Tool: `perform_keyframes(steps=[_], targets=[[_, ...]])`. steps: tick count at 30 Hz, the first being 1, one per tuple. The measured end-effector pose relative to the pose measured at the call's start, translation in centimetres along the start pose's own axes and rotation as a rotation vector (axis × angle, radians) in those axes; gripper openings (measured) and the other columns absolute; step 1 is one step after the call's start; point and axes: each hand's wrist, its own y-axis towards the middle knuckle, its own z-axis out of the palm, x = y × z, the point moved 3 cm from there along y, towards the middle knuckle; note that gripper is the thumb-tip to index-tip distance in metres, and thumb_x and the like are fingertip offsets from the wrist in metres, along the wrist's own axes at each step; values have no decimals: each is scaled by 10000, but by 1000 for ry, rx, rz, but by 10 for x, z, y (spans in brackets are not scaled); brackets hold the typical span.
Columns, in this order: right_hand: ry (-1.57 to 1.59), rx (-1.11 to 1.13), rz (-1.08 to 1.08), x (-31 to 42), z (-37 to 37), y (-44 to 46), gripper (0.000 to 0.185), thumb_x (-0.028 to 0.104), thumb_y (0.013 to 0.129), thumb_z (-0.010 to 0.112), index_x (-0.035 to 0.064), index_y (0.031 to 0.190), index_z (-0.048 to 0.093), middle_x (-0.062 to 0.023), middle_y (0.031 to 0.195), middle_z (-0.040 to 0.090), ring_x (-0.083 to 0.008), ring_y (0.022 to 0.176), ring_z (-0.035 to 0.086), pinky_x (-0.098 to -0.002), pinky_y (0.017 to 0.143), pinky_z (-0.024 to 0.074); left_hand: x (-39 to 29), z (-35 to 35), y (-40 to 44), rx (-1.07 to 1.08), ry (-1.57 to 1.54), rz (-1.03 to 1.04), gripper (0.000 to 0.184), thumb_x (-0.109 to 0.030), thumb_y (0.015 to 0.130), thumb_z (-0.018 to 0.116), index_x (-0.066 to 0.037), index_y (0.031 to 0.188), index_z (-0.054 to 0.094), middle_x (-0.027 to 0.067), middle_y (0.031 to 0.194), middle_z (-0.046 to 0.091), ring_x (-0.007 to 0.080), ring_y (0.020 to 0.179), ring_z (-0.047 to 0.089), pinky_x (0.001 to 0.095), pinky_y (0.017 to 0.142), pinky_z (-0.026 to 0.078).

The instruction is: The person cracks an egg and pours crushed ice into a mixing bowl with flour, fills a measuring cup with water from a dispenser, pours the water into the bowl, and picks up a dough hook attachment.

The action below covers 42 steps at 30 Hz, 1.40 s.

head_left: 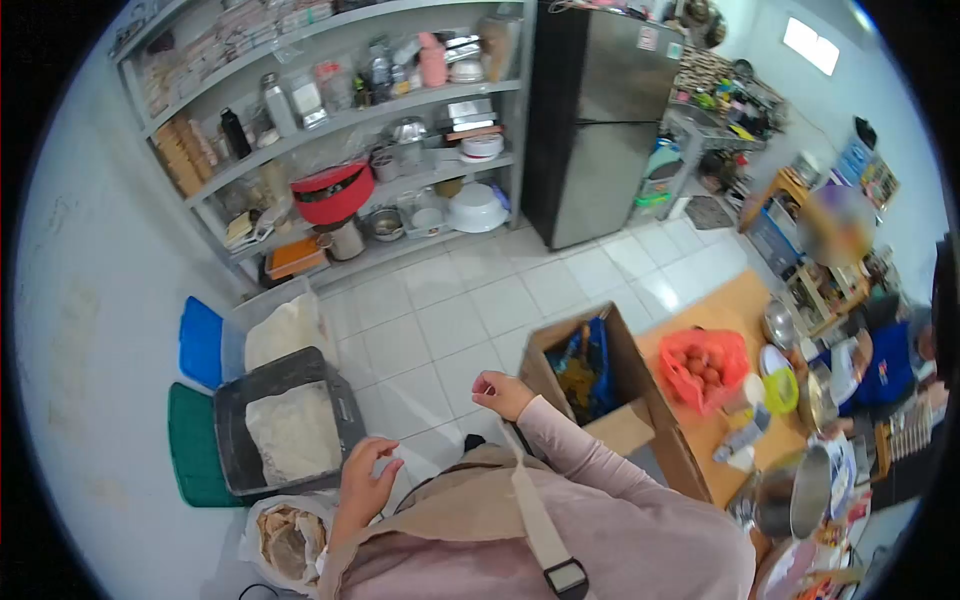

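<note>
My left hand (371, 480) is raised in front of my body, its fingers loosely bent and the thumb apart, with nothing in it. Nearest to it is a dark grey tub (352, 412) on the floor, holding a white powder like flour (295, 432). My right hand (503, 394) hangs over the tiled floor with its fingers curled together; I see no object in it. Just beside that hand stands an open cardboard box (537, 372) with a blue and yellow package (590, 370) inside. I wear a beige apron (450, 510).
A clear tub (240, 318) of white powder stands behind the grey one. A white bag (258, 550) sits at lower left. To the right, a wooden table (700, 315) bears eggs in a red bag (742, 350) and a metal mixing bowl (795, 492). Shelves (340, 125) and a fridge (605, 180) stand behind.
</note>
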Motion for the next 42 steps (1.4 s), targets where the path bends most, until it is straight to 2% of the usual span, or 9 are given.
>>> perform_keyframes(steps=[4,7,9,18,23,27,32,36,42], targets=[[-114,51,-43,-23,-1,73,252,252,783,657,67,938,589,-115,963,617,-282,925,588,-378,807,477,9,-16,77,138,-66,-284,218,-153,758,715,-56,934,631,72,794,619,189,660,594,283,617,474],[-408,15,-1,-52,-31,109,296,285,773,665,86,976,579,-125,1028,587,-319,1011,549,-407,862,454,16,-22,138,176,-50,-258,210,-189,767,708,-57,911,633,66,769,617,188,663,597,291,604,470],[-577,-3,83,-76,-52,120,318,317,768,666,91,975,583,-145,1032,576,-332,1017,544,-428,862,449,19,-18,177,106,37,-64,207,-205,773,702,-58,900,630,67,767,621,190,674,599,300,615,470],[88,59,425,-101,-86,148,463,389,781,688,61,1086,572,-171,1053,599,-259,994,573,-364,868,449,72,33,356,490,80,256,247,-262,812,660,-54,942,626,81,872,631,246,836,602,358,759,466],[262,-144,626,-104,-124,172,428,354,847,642,24,1107,559,-121,1030,620,-201,967,588,-318,836,463,79,65,499,603,63,508,259,-276,820,654,-52,946,625,85,888,633,256,850,600,358,754,467],[416,-458,583,-94,-168,209,392,315,868,626,24,1119,550,-97,1009,627,-183,946,590,-306,830,466,40,105,595,859,-9,516,263,-263,812,669,-48,957,623,97,922,632,261,877,602,356,765,474],[410,-696,573,-83,-221,233,333,260,867,635,29,1097,564,-83,991,627,-160,929,587,-302,813,470,-6,191,672,1173,101,933,290,-309,834,633,-80,1011,611,66,982,626,249,943,581,361,845,434],[437,-755,573,-116,-279,236,317,253,871,635,28,1084,566,-70,960,628,-149,896,592,-293,799,473,-61,264,713,1232,12,1025,289,-304,843,622,-79,1024,608,76,994,621,253,963,573,365,856,427],[366,-827,572,-182,-444,236,348,280,865,627,28,1096,561,-117,1005,640,-213,921,622,-324,795,490,-113,378,773,1279,-10,921,303,-302,848,612,-49,1015,616,98,979,623,267,949,579,369,820,456]])
